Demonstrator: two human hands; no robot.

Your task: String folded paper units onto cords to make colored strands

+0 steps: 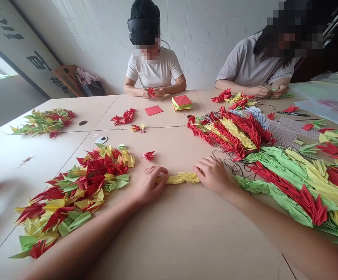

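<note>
Gripping yellow chain (183, 178) by its ends with left hand (153, 182) and right hand (213, 174), well inside far edge of table (186, 229); might crush it through pushing inward too hard.

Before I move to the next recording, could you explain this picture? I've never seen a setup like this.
There is no machine doing the work: these are a person's bare hands, seen by one camera worn on their head, looking forward and down. The left hand and right hand hold opposite ends of a yellow folded-paper strand. On the table, a mixed pile of folded paper lies left and long paper strands lie right. Across it, two other people sit near a stack of paper squares.
</note>
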